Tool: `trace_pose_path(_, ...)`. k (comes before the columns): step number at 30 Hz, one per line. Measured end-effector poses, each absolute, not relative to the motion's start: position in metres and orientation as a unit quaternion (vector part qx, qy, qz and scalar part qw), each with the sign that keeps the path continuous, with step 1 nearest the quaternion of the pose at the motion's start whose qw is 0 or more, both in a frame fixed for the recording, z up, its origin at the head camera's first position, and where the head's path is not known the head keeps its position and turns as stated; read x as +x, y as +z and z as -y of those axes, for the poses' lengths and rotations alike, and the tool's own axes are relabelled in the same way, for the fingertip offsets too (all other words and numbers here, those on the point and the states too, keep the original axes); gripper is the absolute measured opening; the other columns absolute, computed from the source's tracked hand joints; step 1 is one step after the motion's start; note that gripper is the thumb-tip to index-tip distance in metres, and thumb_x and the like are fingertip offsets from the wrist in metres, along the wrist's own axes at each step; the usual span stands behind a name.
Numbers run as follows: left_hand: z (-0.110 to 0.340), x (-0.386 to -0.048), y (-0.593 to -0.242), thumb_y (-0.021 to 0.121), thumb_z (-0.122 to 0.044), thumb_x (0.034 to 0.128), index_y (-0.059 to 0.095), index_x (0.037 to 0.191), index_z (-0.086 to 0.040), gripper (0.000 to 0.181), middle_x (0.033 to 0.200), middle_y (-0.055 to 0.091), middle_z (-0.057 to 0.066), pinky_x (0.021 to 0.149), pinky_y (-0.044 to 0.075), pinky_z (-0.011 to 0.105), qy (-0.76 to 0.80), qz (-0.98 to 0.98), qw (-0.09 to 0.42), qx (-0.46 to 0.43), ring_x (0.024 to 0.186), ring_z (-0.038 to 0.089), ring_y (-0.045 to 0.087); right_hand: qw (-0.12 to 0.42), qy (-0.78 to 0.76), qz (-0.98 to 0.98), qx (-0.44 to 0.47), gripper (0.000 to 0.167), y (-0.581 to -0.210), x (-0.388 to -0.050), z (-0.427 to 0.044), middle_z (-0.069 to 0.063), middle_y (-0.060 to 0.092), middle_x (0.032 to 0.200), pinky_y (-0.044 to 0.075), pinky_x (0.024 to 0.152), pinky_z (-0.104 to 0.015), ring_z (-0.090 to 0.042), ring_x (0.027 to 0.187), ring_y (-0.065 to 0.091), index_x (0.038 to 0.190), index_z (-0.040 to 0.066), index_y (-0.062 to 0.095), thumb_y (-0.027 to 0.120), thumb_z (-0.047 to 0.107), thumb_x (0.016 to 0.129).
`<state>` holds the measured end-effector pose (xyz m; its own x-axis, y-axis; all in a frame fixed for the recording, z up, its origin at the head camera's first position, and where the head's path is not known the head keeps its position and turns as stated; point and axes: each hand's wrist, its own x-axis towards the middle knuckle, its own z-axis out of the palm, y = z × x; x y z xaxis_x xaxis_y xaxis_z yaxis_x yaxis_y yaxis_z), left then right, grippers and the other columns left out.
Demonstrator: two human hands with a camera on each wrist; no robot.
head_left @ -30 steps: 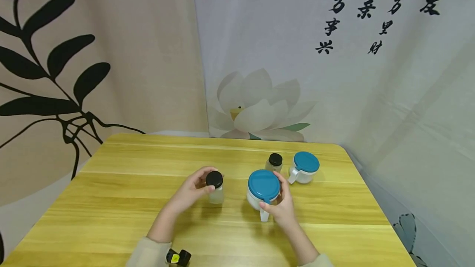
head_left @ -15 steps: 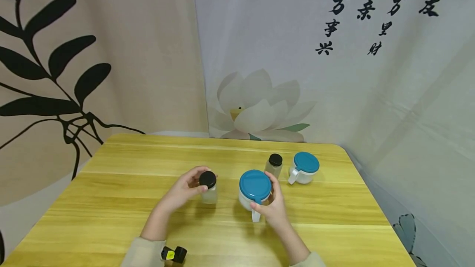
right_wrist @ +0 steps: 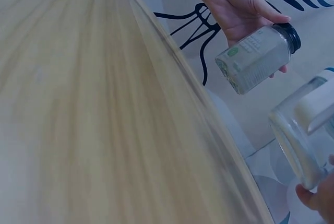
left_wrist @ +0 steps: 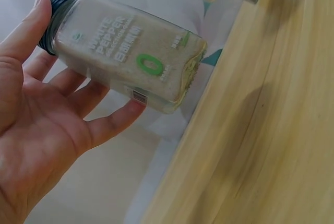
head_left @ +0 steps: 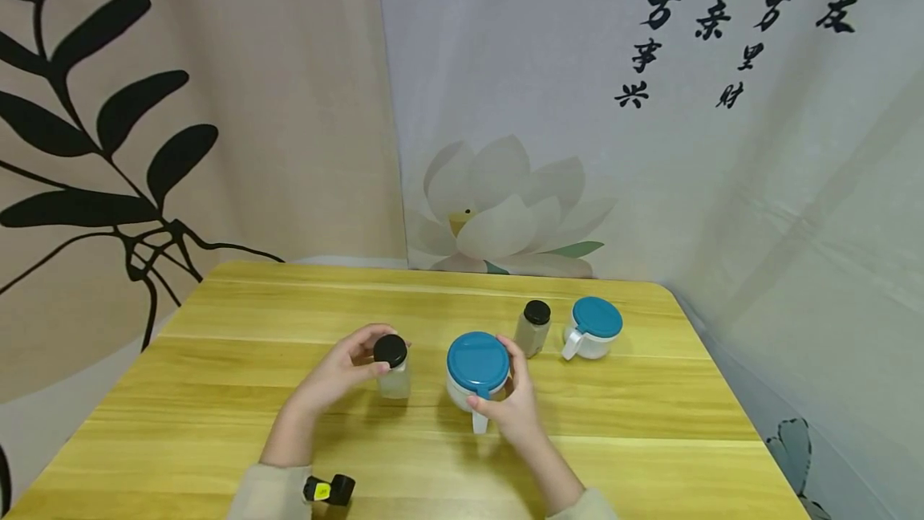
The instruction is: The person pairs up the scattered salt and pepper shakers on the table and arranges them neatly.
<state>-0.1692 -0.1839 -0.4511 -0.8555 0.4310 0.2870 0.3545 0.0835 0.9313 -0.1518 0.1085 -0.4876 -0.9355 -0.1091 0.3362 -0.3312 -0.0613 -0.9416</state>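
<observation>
We list as moved leftward since the earlier frame: 1 white pepper jar [left_wrist: 130, 51] and 1 blue-lidded pot [head_left: 478, 362], both held above the wooden tabletop [head_left: 202, 408]. The left hand [head_left: 339, 371] pinches the jar, thumb on its black cap [head_left: 391, 350], fingers spread behind; the right hand [head_left: 515, 406] grips the pot between thumb and fingers. Farther back we count 1 black-capped bottle [head_left: 533, 333] beside 1 blue-lidded cup [head_left: 596, 319].

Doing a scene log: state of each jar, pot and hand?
Pepper jar: capped, held off the table
Large pot: lidded, held off the table
Far jar: capped, standing on the table
Small pot: lidded, standing on the table
Left hand: holds pepper jar
Right hand: holds large pot
</observation>
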Motion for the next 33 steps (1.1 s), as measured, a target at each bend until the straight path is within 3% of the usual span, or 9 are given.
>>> trace_pose_path(5,0.192,-0.17,-0.452,0.061,-0.002,0.0923,0.047,0.13,0.002,0.04,0.126,0.058,0.021,0.088,0.045,0.033,0.624,-0.728,0.035,0.283,0.107,0.025,0.057,0.081,0.71,0.681,0.161,0.088,-0.49,-0.153,-0.101,-0.008,0.046,0.139,0.026,0.1,-0.062,-0.03,0.127,0.038,0.142,0.017,0.039,0.086,0.01,0.068)
trace_pose_path(11,0.202,-0.171,-0.455,0.059,0.0,0.0927,0.048,0.13,0.0,0.039,0.126,0.056,0.024,0.087,0.046,0.033,0.628,-0.718,0.043,0.296,0.108,0.026,0.057,0.08,0.708,0.684,0.157,0.09,-0.49,-0.153,-0.092,-0.01,0.046,0.138,0.028,0.099,-0.061,-0.031,0.127,0.038,0.142,0.007,0.037,0.086,0.009,0.068)
trace_pose_path(19,0.213,-0.17,-0.455,0.06,0.001,0.0924,0.046,0.13,0.003,0.04,0.127,0.051,0.032,0.087,0.046,0.033,0.632,-0.714,0.046,0.297,0.108,0.026,0.058,0.075,0.711,0.684,0.148,0.094,-0.493,-0.15,-0.078,-0.011,0.045,0.137,0.034,0.096,-0.051,-0.03,0.124,0.039,0.144,0.011,0.035,0.087,0.008,0.066)
trace_pose_path(33,0.223,-0.17,-0.457,0.06,0.003,0.0912,0.049,0.127,0.001,0.038,0.125,0.052,0.033,0.086,0.046,0.034,0.633,-0.714,0.048,0.296,0.106,0.027,0.058,0.077,0.714,0.679,0.15,0.091,-0.498,-0.151,-0.058,-0.008,0.048,0.133,0.032,0.097,-0.051,-0.027,0.123,0.04,0.142,0.008,0.037,0.088,0.011,0.066)
